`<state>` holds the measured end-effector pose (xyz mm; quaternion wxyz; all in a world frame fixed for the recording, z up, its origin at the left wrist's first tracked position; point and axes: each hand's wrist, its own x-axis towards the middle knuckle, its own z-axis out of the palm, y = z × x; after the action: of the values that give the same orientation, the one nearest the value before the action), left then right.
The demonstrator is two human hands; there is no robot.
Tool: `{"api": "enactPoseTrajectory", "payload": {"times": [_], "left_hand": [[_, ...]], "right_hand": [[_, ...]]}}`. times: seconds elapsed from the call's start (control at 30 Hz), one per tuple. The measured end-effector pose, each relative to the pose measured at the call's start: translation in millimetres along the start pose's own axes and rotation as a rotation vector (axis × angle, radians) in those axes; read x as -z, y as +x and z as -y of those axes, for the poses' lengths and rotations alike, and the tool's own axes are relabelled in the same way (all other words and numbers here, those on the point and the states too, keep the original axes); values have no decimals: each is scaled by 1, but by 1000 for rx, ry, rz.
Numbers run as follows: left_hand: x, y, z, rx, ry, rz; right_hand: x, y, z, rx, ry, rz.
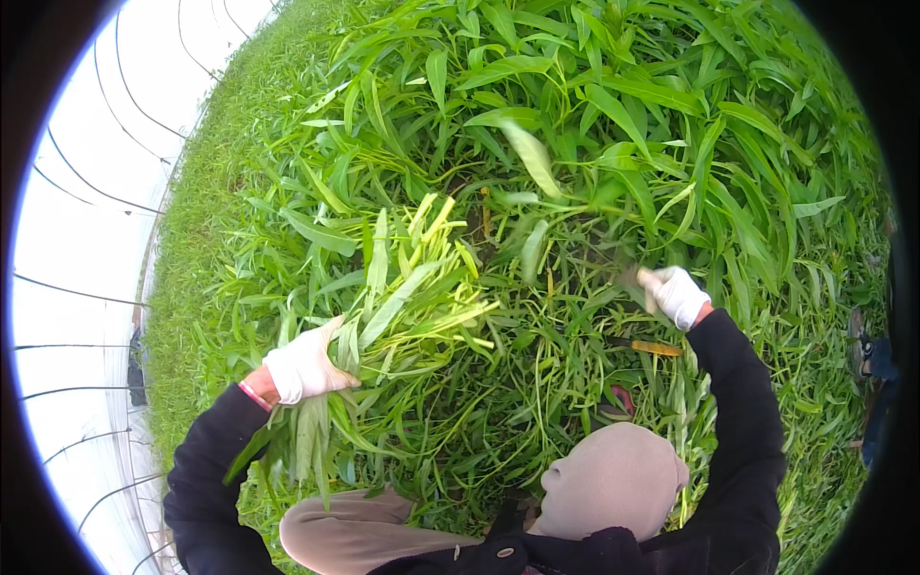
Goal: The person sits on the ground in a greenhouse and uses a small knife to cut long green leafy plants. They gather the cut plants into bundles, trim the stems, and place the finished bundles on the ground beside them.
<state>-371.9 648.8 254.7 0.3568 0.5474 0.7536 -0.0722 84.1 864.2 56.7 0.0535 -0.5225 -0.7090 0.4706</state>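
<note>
My left hand (pixel 305 363), in a white glove with the fingertips partly bare, is shut around a thick bundle of cut leafy stems (pixel 417 287), which look like water spinach. The pale cut ends point up and to the right, and long leaves hang below the wrist. My right hand (pixel 674 295), also white-gloved, is curled at the edge of the standing plants. Motion blur beside its fingers hides whether it grips a stem. Just above, a blurred leafy shoot (pixel 535 162) is in motion. A knife with a yellow-orange handle (pixel 655 348) lies on the greens below my right hand.
Dense standing greens (pixel 618 93) fill the far side. Trampled stems and leaves (pixel 517 374) cover the ground before me. My bent knees (pixel 611 481) are close below. Translucent plastic sheeting (pixel 79 302) with dark curved ribs runs along the left. Part of another person (pixel 878 366) appears at the right rim.
</note>
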Motion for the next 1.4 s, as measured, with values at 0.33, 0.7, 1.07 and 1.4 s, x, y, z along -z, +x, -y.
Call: {"api": "enactPoseTrajectory", "payload": {"times": [0.33,0.7,1.07,1.4], "left_hand": [[19,-10,-43,-107,348,107],[25,6,-72,-152,615,199],[49,-16,-75,-416,1208,-172],[46,-42,-61,-480,1468,-421]], "right_hand": [[-59,20,48,203,-288,294],[-66,7,63,341,-99,376],[-36,-1,-3,73,259,76],[-38,16,-16,-239,-366,130]]}}
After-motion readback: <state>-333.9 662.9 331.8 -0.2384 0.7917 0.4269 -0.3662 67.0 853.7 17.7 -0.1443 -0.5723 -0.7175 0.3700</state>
